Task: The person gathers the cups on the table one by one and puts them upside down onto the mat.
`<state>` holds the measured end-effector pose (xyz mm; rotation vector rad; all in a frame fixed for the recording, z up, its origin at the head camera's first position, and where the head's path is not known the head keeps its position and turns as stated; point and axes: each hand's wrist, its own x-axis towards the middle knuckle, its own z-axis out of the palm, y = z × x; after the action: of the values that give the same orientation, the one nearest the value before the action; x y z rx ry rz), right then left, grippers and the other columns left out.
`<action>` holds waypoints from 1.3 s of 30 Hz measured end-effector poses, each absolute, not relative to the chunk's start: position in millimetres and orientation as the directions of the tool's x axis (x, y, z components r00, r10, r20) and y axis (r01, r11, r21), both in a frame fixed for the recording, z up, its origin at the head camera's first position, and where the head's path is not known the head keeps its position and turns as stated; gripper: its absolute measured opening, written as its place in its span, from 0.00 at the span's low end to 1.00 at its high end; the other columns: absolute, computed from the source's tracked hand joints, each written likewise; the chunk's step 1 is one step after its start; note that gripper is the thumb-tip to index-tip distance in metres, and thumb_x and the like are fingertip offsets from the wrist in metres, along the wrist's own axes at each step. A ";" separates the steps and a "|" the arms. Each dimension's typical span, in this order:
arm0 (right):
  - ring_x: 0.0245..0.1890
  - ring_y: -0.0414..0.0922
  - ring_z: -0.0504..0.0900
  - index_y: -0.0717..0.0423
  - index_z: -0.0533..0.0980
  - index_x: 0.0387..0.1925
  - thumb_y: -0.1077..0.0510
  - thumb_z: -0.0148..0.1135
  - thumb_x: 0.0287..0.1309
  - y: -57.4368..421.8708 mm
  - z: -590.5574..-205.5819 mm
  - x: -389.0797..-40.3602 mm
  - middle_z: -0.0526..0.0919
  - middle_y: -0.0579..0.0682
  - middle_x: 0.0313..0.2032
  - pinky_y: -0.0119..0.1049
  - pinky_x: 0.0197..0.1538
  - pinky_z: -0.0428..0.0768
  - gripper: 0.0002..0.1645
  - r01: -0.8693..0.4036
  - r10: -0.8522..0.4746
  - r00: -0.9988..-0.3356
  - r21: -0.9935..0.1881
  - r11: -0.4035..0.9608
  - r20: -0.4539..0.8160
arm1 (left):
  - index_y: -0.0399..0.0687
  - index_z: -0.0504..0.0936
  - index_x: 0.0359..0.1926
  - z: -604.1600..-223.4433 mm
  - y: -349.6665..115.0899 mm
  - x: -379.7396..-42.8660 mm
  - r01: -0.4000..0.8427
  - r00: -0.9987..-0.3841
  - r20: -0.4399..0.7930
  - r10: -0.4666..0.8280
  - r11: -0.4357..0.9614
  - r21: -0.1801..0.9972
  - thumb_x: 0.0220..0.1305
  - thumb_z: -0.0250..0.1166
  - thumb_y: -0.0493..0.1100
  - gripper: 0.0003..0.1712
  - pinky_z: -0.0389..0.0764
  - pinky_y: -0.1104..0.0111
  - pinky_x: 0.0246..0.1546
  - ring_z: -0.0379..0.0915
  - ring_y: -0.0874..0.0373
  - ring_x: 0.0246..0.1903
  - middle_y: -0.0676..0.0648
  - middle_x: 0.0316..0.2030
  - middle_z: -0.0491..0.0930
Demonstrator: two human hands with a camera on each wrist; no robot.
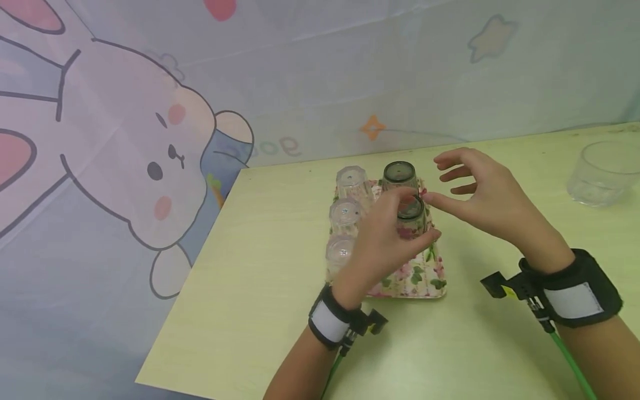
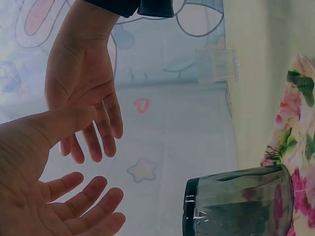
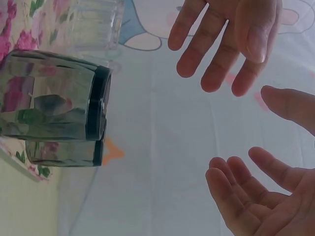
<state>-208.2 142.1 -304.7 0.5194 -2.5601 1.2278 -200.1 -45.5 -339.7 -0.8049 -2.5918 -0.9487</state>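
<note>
Both hands hover above a floral tray (image 1: 415, 289), their fingers spread and loosely bent, holding nothing. My left hand (image 1: 387, 236) is over the tray's middle and partly covers it in the head view. To the right, my right hand (image 1: 487, 194) faces it, thumb toward the left hand. Two grey tinted glasses stand upside down on the tray: a far one (image 1: 400, 173) and a nearer one (image 1: 411, 219). In the right wrist view, a grey glass (image 3: 54, 96) stands apart from the fingers. Several clear glasses (image 1: 345, 214) form a row along the tray's left side, also bottoms up.
A larger clear glass (image 1: 602, 175) stands at the right of the pale yellow table (image 1: 240, 289). Behind the table hangs a cloth (image 1: 320, 72) printed with a cartoon rabbit. Black wrist straps (image 1: 572, 289) with green cables are on both arms.
</note>
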 end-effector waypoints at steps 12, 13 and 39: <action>0.42 0.16 0.69 0.51 0.68 0.60 0.50 0.68 0.55 159.1 -304.3 -210.9 0.74 0.49 0.57 0.08 0.42 0.68 0.33 -0.359 -0.145 -0.929 -0.736 0.574 0.340 | 0.49 0.64 0.65 -340.5 -29.7 -203.1 0.588 -0.809 0.370 0.458 0.647 0.485 0.57 0.68 0.56 0.39 0.75 0.79 0.56 0.71 0.63 0.59 0.52 0.58 0.73; 0.42 0.17 0.69 0.51 0.67 0.61 0.49 0.68 0.55 160.0 -304.9 -211.0 0.74 0.50 0.57 0.08 0.42 0.68 0.33 -0.351 -0.142 -0.932 -0.738 0.577 0.332 | 0.49 0.63 0.65 -340.4 -27.9 -203.4 0.590 -0.807 0.372 0.459 0.650 0.479 0.57 0.68 0.56 0.39 0.75 0.79 0.55 0.71 0.62 0.59 0.52 0.57 0.73; 0.41 0.18 0.69 0.53 0.63 0.66 0.45 0.66 0.56 193.7 -308.2 -228.6 0.71 0.57 0.60 0.06 0.37 0.65 0.40 -0.248 -0.071 -0.962 -0.732 0.634 0.265 | 0.59 0.59 0.68 -344.6 27.9 -214.7 0.518 -0.855 0.300 0.423 0.669 0.534 0.58 0.65 0.62 0.42 0.71 0.87 0.47 0.68 0.72 0.57 0.60 0.58 0.70</action>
<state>-228.6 193.7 -308.2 0.2615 -2.6441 1.2317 -214.7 27.9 -344.6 -0.7746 -2.7299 -0.9436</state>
